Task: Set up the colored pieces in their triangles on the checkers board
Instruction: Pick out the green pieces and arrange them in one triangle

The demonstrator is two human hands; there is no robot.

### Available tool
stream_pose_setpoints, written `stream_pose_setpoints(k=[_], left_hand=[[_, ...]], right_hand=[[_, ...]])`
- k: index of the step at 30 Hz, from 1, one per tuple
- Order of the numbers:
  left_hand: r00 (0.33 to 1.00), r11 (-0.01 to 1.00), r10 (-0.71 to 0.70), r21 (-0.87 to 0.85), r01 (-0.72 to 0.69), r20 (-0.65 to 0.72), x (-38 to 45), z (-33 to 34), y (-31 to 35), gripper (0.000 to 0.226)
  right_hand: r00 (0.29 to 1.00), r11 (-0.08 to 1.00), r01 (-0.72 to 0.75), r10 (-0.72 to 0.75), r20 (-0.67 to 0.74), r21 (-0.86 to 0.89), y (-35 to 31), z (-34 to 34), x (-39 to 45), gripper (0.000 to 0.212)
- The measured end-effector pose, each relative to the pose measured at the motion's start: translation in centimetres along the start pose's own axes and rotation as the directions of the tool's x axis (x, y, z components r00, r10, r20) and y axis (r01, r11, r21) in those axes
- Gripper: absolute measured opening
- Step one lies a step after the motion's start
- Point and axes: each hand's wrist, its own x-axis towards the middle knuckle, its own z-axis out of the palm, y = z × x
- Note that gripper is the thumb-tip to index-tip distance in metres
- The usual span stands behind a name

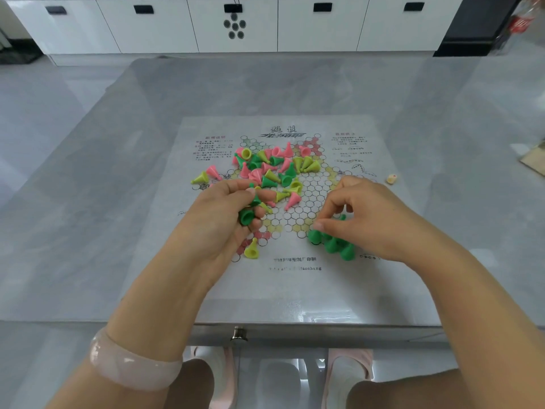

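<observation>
Board: a printed checkers board lies flat on the grey table, its star of hexagon cells at the sheet's middle.
Loose pile: pink, yellow and green pieces lie tumbled over the star's far and middle cells, most on their sides.
Left hand: the left hand sits over the star's near-left part, fingers curled around several green pieces; one green cone shows its hollow base between thumb and fingers, and another green tip pokes out above the index finger.
Right hand: the right hand hovers over the near-right triangle, fingers bent downward; the fingertips touch the top of a green piece at the cluster's left edge, pinching it.
Green cluster: upright green cones stand close together in the near-right triangle, partly hidden beneath the right hand.
Stray yellow: one yellow piece lies just below the left hand, on the pink near-left triangle.
Die: a small pale die rests on the sheet's right side, apart from the pieces.
Wrist: a pale bangle circles the left forearm.
</observation>
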Motion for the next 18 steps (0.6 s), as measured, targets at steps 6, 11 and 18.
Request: stream_pose_setpoints(k=[6, 11, 18], left_hand=[[1.000, 1.000, -0.003, 0.013, 0.003, -0.001, -0.03, 0.14, -0.15, 0.011], [1.000, 1.000, -0.006, 0.015, 0.006, 0.003, 0.05, 0.10, -0.16, 0.011], [1.000, 1.000, -0.011, 0.030, 0.011, 0.002, -0.06, 0.15, -0.11, 0.010]], right_hand=[[1.000, 0.999, 0.001, -0.001, 0.016, -0.036, 0.08, 0.13, 0.19, 0.012], [1.000, 0.999, 0.000, 0.001, 0.027, -0.039, 0.27, 0.07, 0.20, 0.012], [0.999, 0.999, 0.011, -0.009, 0.032, -0.047, 0.31, 0.03, 0.13, 0.016]])
